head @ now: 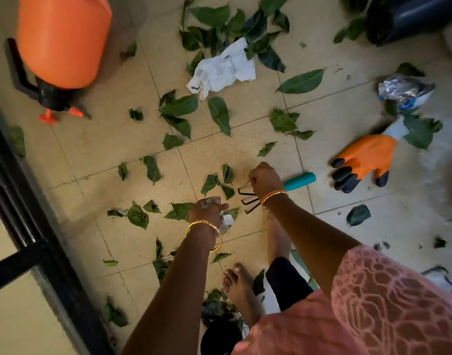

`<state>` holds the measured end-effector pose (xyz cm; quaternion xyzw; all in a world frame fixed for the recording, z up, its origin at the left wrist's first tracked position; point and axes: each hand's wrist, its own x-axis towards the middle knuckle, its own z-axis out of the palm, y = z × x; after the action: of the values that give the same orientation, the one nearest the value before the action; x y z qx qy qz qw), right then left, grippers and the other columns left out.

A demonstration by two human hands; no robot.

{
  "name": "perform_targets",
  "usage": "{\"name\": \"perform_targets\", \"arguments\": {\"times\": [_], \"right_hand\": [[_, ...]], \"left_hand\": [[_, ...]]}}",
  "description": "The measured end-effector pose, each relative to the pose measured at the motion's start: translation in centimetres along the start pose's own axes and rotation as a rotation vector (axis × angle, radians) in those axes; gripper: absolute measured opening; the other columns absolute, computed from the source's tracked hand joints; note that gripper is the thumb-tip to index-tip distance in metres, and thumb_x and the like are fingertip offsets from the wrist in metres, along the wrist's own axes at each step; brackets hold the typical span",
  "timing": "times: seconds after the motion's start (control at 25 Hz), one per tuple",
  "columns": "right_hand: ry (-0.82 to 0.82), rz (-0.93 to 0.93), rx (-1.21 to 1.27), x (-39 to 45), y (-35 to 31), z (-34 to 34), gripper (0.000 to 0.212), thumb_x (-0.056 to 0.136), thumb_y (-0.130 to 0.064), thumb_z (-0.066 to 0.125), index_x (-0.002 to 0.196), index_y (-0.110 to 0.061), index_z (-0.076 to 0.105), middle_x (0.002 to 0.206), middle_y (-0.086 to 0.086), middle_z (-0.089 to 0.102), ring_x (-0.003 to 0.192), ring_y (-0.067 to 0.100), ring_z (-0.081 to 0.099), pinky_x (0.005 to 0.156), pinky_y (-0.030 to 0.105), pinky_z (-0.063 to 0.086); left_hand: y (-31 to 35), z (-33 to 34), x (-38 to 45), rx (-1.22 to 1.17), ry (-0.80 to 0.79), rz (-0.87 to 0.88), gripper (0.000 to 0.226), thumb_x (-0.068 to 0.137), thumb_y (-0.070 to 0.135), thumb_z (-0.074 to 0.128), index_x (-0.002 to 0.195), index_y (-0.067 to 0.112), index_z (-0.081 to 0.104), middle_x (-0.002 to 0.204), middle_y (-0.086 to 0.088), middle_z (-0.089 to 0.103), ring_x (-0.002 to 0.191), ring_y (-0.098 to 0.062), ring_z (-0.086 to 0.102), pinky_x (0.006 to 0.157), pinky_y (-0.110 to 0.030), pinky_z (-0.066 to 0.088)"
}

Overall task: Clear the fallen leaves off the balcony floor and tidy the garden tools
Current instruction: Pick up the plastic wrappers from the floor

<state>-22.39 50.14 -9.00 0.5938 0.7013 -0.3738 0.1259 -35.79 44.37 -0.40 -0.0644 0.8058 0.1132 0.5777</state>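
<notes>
Green fallen leaves lie scattered over the beige tiled floor. A hand rake lies on the tiles, its teal handle pointing right and its dark tines just beneath my right wrist. My right hand hovers over the rake and pinches a thin brownish stem-like piece next to the tines. Left of the tines, my left hand grips crumpled whitish plastic scraps. An orange glove with black fingertips lies right of the rake. An orange pressure sprayer stands at the far left.
A crumpled white bag lies among leaves at top centre, and a crumpled silver wrapper at the right. A black bin bag fills the top right corner. A black railing runs down the left. My bare foot stands below.
</notes>
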Motion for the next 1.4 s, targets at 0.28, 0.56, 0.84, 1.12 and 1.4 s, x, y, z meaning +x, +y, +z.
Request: {"name": "perform_targets", "arguments": {"times": [0.28,0.56,0.84,1.12,1.4], "right_hand": [[0.062,0.595,0.961,-5.3,-2.2,-8.3,0.016,0.075,-0.019,0.075,0.089,-0.011,0.075,0.088,0.006,0.073,0.088,0.019,0.067,0.085,0.034,0.054],[0.126,0.527,1.214,-8.7,-1.5,-16.4,0.017,0.078,0.004,0.07,0.087,-0.01,0.066,0.075,0.01,0.07,0.07,0.022,0.067,0.075,0.038,0.058],[0.231,0.542,1.326,-9.0,4.0,-20.9,0.027,0.082,0.01,0.057,0.072,-0.014,0.06,0.07,0.005,0.064,0.059,0.015,0.062,0.066,0.032,0.055],[0.384,0.587,0.663,-1.6,16.1,-21.6,0.045,0.083,-0.02,0.065,0.127,-0.022,0.058,0.129,0.019,0.044,0.116,0.031,0.051,0.101,0.028,0.037],[0.443,0.603,0.514,5.9,23.1,-20.3,0.046,0.087,-0.033,0.061,0.131,-0.024,0.055,0.133,0.018,0.046,0.121,0.029,0.047,0.101,0.025,0.033]], "left_hand": [[5.5,3.4,-7.9,0.005,-0.019,0.133,0.022,0.091,0.024,0.062,0.105,0.007,0.061,0.101,-0.014,0.067,0.065,-0.017,0.056,0.039,-0.016,0.041],[10.4,8.0,-14.2,0.293,-0.084,0.282,0.05,0.096,0.052,0.039,0.106,0.012,0.068,0.097,-0.009,0.064,0.08,-0.022,0.059,0.061,-0.023,0.046],[13.6,14.4,-15.9,0.423,-0.147,0.252,0.017,0.089,0.009,0.054,0.089,-0.002,0.068,0.076,-0.016,0.059,0.066,-0.025,0.048,0.039,-0.017,0.037],[12.4,19.0,-11.7,0.498,-0.126,0.31,0.035,0.09,0.029,0.057,0.084,-0.004,0.066,0.107,-0.029,0.064,0.086,-0.037,0.059,0.089,-0.042,0.049],[12.9,19.6,-4.1,0.498,-0.05,0.338,0.051,0.095,0.038,0.051,0.119,-0.006,0.061,0.125,-0.025,0.059,0.117,-0.038,0.056,0.096,-0.041,0.045]]}}
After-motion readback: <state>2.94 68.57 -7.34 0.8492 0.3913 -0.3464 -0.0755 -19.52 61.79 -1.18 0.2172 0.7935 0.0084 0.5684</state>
